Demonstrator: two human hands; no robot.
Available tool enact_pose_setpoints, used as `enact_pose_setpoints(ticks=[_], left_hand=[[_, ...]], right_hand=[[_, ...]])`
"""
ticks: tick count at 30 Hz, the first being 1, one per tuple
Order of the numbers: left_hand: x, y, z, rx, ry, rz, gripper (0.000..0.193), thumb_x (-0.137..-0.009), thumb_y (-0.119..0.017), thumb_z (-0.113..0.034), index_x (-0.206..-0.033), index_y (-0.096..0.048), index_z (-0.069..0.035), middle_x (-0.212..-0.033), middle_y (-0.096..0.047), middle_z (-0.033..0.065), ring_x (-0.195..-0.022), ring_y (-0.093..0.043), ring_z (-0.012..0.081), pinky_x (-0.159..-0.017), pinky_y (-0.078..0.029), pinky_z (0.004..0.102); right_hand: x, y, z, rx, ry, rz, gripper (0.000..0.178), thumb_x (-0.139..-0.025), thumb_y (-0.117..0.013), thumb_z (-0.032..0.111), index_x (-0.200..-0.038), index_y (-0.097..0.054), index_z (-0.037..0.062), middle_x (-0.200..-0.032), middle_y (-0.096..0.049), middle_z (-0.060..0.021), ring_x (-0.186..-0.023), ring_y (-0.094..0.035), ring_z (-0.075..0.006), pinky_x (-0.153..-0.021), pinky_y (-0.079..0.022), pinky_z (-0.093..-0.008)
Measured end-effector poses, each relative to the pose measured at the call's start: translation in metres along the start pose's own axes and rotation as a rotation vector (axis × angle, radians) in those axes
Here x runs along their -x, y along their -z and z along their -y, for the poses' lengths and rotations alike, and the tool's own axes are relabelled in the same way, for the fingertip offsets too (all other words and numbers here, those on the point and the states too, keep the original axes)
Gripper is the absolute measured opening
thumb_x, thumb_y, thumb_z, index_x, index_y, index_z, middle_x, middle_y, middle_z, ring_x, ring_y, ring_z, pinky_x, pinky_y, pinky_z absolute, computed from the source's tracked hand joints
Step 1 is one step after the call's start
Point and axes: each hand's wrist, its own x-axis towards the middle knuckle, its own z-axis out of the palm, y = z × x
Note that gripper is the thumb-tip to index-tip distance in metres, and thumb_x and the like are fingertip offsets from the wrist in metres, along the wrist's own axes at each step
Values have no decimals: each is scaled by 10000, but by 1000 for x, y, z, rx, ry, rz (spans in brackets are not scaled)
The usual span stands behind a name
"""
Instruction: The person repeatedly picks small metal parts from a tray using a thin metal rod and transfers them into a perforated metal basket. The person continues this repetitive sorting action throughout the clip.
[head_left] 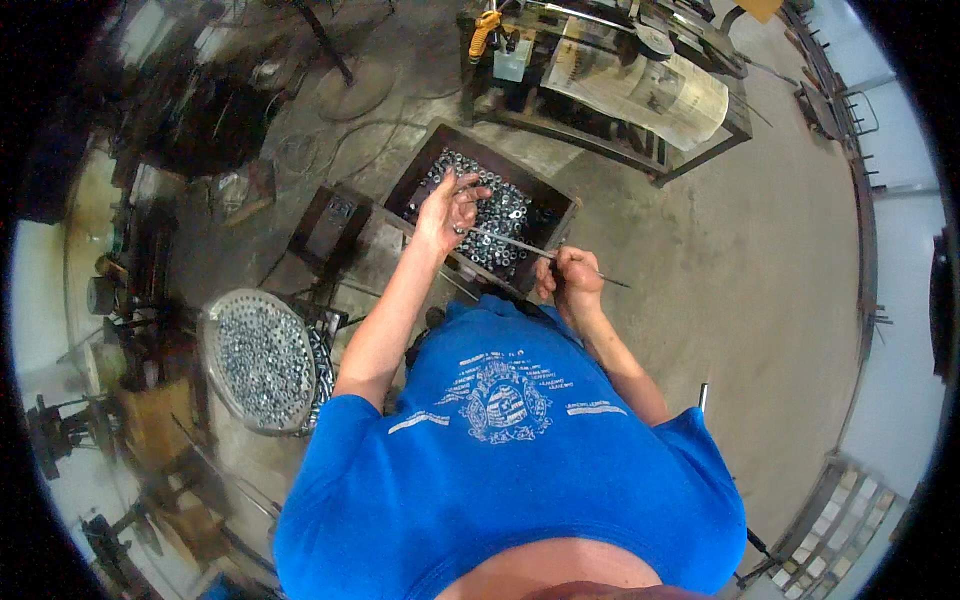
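Observation:
Over a dark metal bin full of loose shiny metal nuts, both my hands are at a thin metal rod. My right hand is closed around the rod near the bin's right front corner, and the rod's end sticks out to the right past it. At the rod's left end is my left hand, with its fingers partly curled and apart. Whether a small nut lies against its palm is too small to make out.
A round perforated basket heaped with nuts stands at the left. Beside the bin is a small dark box. A metal workbench with an orange-handled tool stands at the back. A rack holds pale boxes at lower right.

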Motion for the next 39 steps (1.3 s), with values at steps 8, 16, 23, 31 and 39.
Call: enact_pose_setpoints(ticks=[8, 16, 23, 31, 39], left_hand=[[6, -1, -1, 58, 14, -62, 468, -893, -377, -449, -1093, -449, -31, -874, -600, 143, -493, -484, 107, -370, -334, 171], [-2, 9, 4, 35, 5, -68, 475, -894, -374, -450, -1110, -437, -31, -910, -611, 148, -539, -517, 127, -449, -404, 217], [6, -1, -1, -221, 47, -5, 494, -883, -396, -457, -1140, -412, -36, -915, -609, 176, -660, -601, 176, -513, -469, 249], [19, -30, -22, -107, -12, 142, 578, -859, -429, -470, -1210, -372, -14, -1061, -536, 248, -1008, -539, 320, -847, -452, 406], [54, -31, -4, -362, -176, 139, 519, -779, -628, -158, -1199, -407, 52, -1041, -582, 178, -966, -562, 216, -836, -447, 324]], right_hand=[[-2, -3, -1, 8, 50, 39, 181, -669, -476, 125, -541, -372, 49, -610, -510, -162, -446, -404, -148, -398, -387, -279], [1, -17, 5, 174, 97, 99, 208, -697, -406, -44, -516, -335, 30, -618, -521, -159, -449, -435, -154, -387, -388, -276], [-3, -10, 0, 210, 6, 89, 182, -695, -400, -21, -529, -350, 32, -599, -510, -151, -452, -438, -162, -388, -385, -286], [-13, 17, -15, -607, -343, -272, 192, -754, -364, 128, -568, -326, 102, -582, -385, -88, -471, -310, -129, -397, -283, -242], [-13, 13, -18, -530, -291, -326, 181, -786, -345, 147, -612, -362, 102, -640, -433, -104, -504, -328, -129, -416, -303, -242]])
